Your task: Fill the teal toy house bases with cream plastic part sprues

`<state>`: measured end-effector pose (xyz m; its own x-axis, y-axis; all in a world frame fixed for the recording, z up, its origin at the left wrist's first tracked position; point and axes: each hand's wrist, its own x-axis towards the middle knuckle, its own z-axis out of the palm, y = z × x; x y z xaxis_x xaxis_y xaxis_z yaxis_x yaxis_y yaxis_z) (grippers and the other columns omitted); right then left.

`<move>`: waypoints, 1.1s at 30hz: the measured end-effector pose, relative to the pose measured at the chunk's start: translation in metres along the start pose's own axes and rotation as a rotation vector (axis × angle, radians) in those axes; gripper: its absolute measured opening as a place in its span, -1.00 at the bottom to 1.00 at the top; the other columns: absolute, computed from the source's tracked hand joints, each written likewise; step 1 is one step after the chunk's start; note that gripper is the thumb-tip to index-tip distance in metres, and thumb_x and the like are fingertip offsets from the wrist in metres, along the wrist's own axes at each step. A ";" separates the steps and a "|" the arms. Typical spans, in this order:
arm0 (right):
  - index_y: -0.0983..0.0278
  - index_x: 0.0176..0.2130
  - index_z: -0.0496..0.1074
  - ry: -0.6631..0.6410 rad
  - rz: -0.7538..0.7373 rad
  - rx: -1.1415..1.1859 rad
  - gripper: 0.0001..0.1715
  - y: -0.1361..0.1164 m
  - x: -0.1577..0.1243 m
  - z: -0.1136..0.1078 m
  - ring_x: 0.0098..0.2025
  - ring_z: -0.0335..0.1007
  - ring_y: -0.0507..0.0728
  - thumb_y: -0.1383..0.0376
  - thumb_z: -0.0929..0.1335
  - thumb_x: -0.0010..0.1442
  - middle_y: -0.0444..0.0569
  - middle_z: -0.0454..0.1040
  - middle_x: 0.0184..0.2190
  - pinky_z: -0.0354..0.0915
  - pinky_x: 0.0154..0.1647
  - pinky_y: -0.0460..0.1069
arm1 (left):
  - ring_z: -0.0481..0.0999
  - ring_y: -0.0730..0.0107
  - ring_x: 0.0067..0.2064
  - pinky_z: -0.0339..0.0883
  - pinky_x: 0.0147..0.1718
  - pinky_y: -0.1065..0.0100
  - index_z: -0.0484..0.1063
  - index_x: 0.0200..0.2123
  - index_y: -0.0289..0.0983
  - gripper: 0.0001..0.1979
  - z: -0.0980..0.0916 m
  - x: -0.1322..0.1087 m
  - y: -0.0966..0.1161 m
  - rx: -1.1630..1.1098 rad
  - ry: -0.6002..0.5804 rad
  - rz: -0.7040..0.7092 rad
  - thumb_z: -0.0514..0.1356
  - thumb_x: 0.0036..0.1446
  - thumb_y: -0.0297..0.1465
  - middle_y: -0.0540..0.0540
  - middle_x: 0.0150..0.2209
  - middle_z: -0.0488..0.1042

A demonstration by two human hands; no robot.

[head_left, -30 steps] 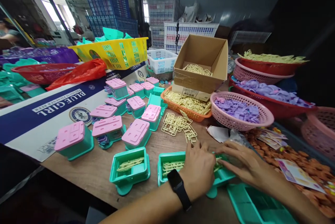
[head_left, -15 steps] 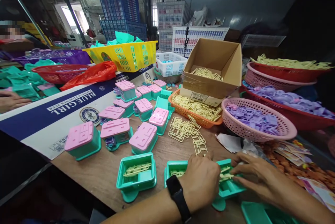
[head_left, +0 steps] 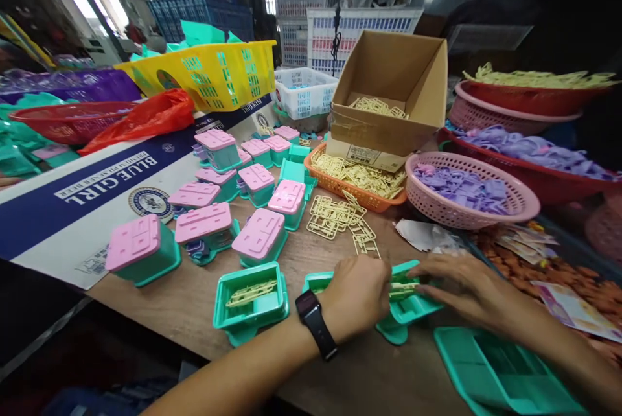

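My left hand (head_left: 360,289), with a black watch on the wrist, is curled over the green plastic boxes in the middle; its fingertips are hidden. My right hand (head_left: 454,278) bends in from the right, thumb and fingers closing on the end of pale yellow plastic frames (head_left: 402,290) in a green box (head_left: 413,313). Part of another green box (head_left: 313,282) shows left of my left hand. Further left, an open green box (head_left: 267,313) holds yellow frames. At the front right lies a green compartmented box (head_left: 510,374).
Several green boxes with pink lids (head_left: 260,234) stand on the left. Loose yellow frames (head_left: 333,215) lie ahead, before an orange basket (head_left: 379,202) and a cardboard box (head_left: 383,131). A pink basket (head_left: 525,199) holds purple parts. A beer carton (head_left: 97,208) borders the left.
The whole view has tilted downward, showing more of the front right green box. Both hands stay at the same green box, and the right fingers have closed in on the yellow frames.
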<state>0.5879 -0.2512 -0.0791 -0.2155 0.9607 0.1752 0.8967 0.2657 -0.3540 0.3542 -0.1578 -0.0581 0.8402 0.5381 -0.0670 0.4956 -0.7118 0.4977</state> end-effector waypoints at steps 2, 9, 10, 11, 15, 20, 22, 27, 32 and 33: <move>0.11 -0.12 0.59 -0.076 -0.025 0.037 -0.55 -0.008 0.004 -0.005 -0.16 0.52 0.22 -0.04 0.23 0.44 -0.01 0.61 -0.17 0.35 -0.11 0.10 | 0.65 0.01 -0.15 0.46 -0.21 0.19 0.58 -0.28 -0.31 -0.78 0.001 0.000 0.000 0.011 0.006 -0.001 0.10 0.22 -0.47 -0.28 -0.22 0.65; 0.14 -0.18 0.55 -0.053 -0.105 0.018 -0.71 -0.011 0.007 -0.006 -0.29 0.50 0.13 0.21 0.26 0.45 -0.10 0.60 -0.30 0.18 -0.22 0.04 | 0.65 0.01 -0.17 0.42 -0.24 0.20 0.58 -0.29 -0.29 -0.77 0.003 0.001 0.000 0.009 0.028 0.001 0.09 0.20 -0.47 -0.27 -0.24 0.65; 0.15 -0.18 0.55 -0.046 -0.099 0.015 -0.72 -0.010 0.006 -0.005 -0.29 0.50 0.14 0.22 0.26 0.45 -0.09 0.60 -0.31 0.18 -0.22 0.05 | 0.65 0.00 -0.17 0.42 -0.24 0.19 0.58 -0.29 -0.29 -0.77 0.003 0.001 0.000 0.012 0.025 -0.006 0.09 0.20 -0.48 -0.28 -0.24 0.65; 0.15 -0.18 0.56 -0.040 -0.092 0.014 -0.72 -0.010 0.005 -0.004 -0.29 0.49 0.14 0.22 0.26 0.45 -0.09 0.60 -0.31 0.19 -0.22 0.05 | 0.64 -0.01 -0.17 0.41 -0.23 0.19 0.58 -0.30 -0.30 -0.77 0.003 0.001 0.000 0.016 0.020 -0.011 0.09 0.19 -0.48 -0.30 -0.24 0.65; 0.17 -0.21 0.57 -0.049 -0.044 -0.011 -0.65 -0.006 0.001 0.000 -0.24 0.49 0.16 0.18 0.24 0.44 -0.01 0.58 -0.25 0.26 -0.18 0.07 | 0.63 -0.01 -0.18 0.41 -0.22 0.18 0.57 -0.32 -0.31 -0.77 0.005 0.001 0.001 0.003 0.015 -0.011 0.09 0.19 -0.50 -0.33 -0.24 0.63; 0.10 0.05 0.54 0.008 0.021 -0.072 -0.62 0.000 -0.007 0.004 0.05 0.44 0.27 0.05 0.29 0.37 0.08 0.48 0.06 0.33 0.03 0.16 | 0.61 0.08 -0.21 0.39 -0.24 0.23 0.59 -0.29 -0.28 -0.77 0.004 -0.001 0.003 -0.034 0.035 -0.002 0.11 0.22 -0.47 -0.28 -0.24 0.63; 0.08 -0.03 0.57 -0.036 0.012 -0.089 -0.67 0.000 -0.005 0.005 -0.04 0.47 0.24 0.10 0.27 0.39 0.04 0.51 -0.03 0.34 -0.05 0.14 | 0.61 0.12 -0.22 0.38 -0.26 0.26 0.59 -0.28 -0.27 -0.78 -0.002 0.002 0.000 -0.021 0.060 0.002 0.12 0.23 -0.44 -0.25 -0.25 0.63; 0.15 -0.24 0.60 -0.104 -0.013 -0.165 -0.68 0.007 -0.001 0.006 -0.19 0.51 0.22 0.21 0.26 0.33 0.05 0.55 -0.18 0.35 -0.15 0.13 | 0.59 0.09 -0.15 0.40 -0.21 0.22 0.56 -0.23 -0.27 -0.78 -0.029 0.030 -0.027 0.164 0.153 -0.111 0.11 0.18 -0.53 -0.24 -0.22 0.61; 0.11 -0.01 0.58 0.022 -0.013 -0.088 -0.61 0.008 0.008 -0.012 0.02 0.52 0.29 0.01 0.33 0.32 0.09 0.54 0.01 0.45 0.00 0.15 | 0.45 -0.03 0.11 0.40 -0.03 0.08 0.45 0.04 -0.35 -0.59 -0.043 0.082 -0.063 0.203 0.268 -0.122 0.05 0.15 -0.65 -0.38 0.13 0.41; 0.11 -0.03 0.59 0.040 -0.009 -0.071 -0.63 0.004 0.016 -0.016 -0.02 0.54 0.27 0.02 0.33 0.33 0.07 0.56 -0.03 0.47 -0.03 0.12 | 0.41 -0.04 0.17 0.37 0.03 0.04 0.47 0.00 -0.34 -0.61 -0.043 0.091 -0.068 0.192 0.282 -0.110 0.05 0.14 -0.65 -0.38 0.16 0.38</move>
<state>0.5942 -0.2359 -0.0627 -0.2094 0.9539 0.2150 0.9202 0.2666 -0.2866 0.3876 -0.0410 -0.0603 0.6993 0.7003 0.1435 0.6342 -0.7004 0.3276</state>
